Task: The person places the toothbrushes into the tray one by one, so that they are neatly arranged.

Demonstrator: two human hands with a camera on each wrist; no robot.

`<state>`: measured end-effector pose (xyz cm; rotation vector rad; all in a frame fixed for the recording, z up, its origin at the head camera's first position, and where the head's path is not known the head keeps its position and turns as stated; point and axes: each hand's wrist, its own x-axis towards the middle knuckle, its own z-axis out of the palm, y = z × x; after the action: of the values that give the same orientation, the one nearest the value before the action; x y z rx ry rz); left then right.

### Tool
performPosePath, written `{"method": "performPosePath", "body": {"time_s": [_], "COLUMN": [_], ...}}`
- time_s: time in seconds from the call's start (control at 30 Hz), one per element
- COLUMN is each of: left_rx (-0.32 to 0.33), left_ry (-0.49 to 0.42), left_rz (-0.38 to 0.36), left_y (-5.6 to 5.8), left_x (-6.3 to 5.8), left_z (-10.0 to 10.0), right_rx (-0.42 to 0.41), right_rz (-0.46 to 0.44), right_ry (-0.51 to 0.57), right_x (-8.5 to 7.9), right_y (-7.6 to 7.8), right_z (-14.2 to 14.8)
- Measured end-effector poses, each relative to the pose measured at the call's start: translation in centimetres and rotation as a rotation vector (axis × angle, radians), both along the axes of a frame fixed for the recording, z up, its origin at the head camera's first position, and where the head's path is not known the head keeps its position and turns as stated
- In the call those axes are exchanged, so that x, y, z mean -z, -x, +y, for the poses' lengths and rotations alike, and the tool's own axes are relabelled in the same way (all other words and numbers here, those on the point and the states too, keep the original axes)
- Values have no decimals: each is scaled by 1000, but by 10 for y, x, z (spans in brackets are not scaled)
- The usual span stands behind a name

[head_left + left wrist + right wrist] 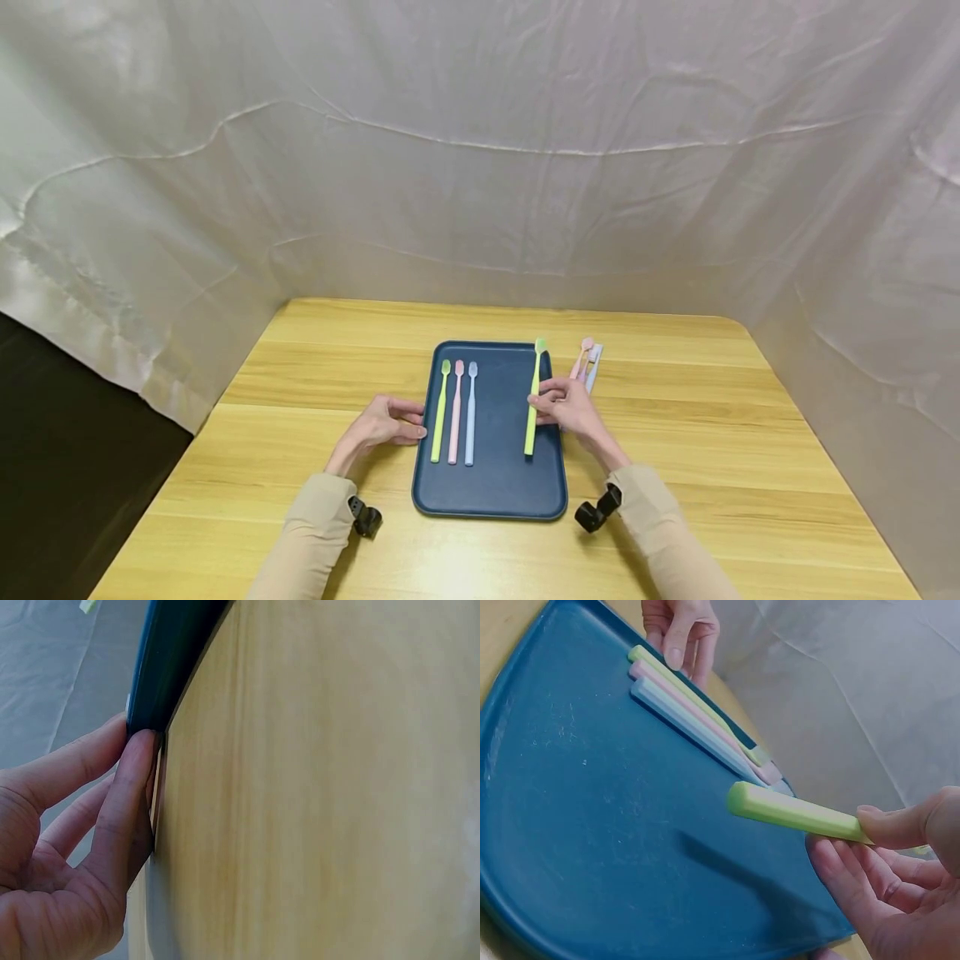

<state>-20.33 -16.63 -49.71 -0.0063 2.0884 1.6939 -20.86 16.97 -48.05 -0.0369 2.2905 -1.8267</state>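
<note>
A dark blue tray lies on the table with a yellow-green toothbrush, a pink toothbrush and a light blue toothbrush side by side along its left. My left hand holds the tray's left rim, thumb at the top edge and fingers at the outer side. Between thumb and fingers, my right hand pinches a second yellow-green toothbrush near its middle. This brush is raised over the tray's right part, bristle head pointing away, and casts a shadow on the tray.
Beyond my right hand, more toothbrushes, pink, purplish and light blue, lie on the wooden table, partly hidden by that hand. Pale curtains hang behind and at both sides of the table.
</note>
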Motion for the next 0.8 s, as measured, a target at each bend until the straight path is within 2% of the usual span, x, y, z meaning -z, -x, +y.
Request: {"method": "performPosePath", "body": {"time_s": [0.4, 0.8], "left_rx": [-15, -9], "left_ry": [-1, 4], "left_rz": [-5, -6], "left_y": [0, 2], "left_x": [1, 0], "left_z": [0, 0], "right_rx": [-44, -51], "right_rz": [-32, -74], "right_ry": [17, 33], "right_x": [5, 9], "right_y": [4, 7], "right_z": [-14, -28]}}
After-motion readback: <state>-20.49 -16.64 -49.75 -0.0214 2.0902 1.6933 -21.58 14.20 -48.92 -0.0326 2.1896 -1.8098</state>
